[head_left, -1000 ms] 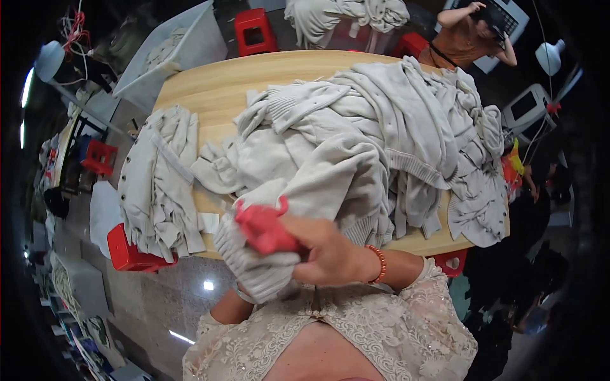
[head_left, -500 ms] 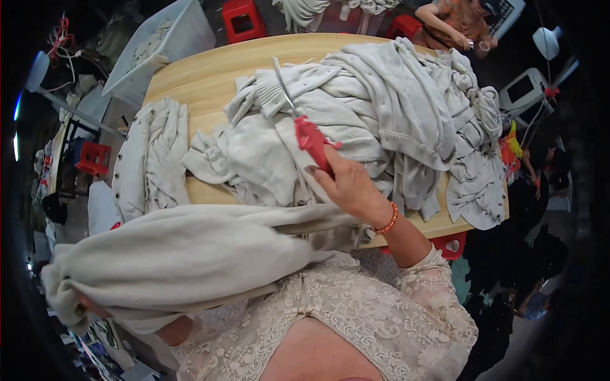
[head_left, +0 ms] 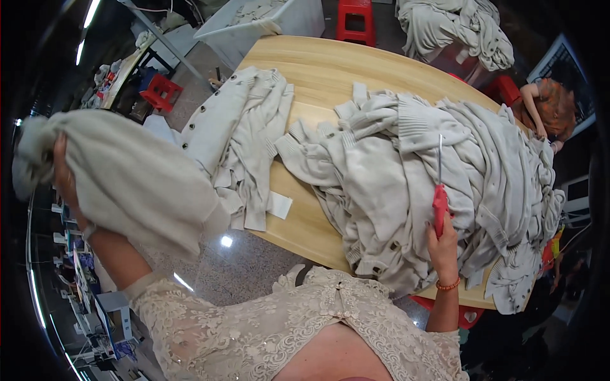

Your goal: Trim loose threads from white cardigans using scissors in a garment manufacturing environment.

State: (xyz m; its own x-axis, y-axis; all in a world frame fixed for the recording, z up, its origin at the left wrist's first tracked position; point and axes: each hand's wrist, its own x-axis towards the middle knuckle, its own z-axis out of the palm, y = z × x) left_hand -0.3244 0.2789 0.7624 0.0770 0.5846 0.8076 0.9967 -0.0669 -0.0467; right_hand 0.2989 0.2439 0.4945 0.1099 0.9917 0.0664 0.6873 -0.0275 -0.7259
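At the far left my left hand (head_left: 65, 174) holds up a cream knit garment (head_left: 133, 171), which hangs off the table's left side and is blurred at its far end. Part of the fingers is hidden by the cloth. My right hand (head_left: 443, 244) is closed round a red-handled tool (head_left: 440, 206) with a long, thin metal shaft pointing away from me. I cannot make out its exact kind. Beneath and around the tool lies a big heap of cream knit garments (head_left: 375, 184). Between the hands, a buttoned cream cardigan (head_left: 222, 120) lies along the table's left edge.
The wooden table (head_left: 318, 63) spans the middle. Behind it are a white bin (head_left: 298, 25) with cloth inside, a red stool (head_left: 356, 22) and more draped garments (head_left: 454, 28). A co-worker (head_left: 549, 111) is at the far right. Another red stool (head_left: 161, 92) stands left.
My left hand has lifted the garment up and leftward, away from my front. My view has turned left, and the right hand with the red-handled tool stays over the heap.
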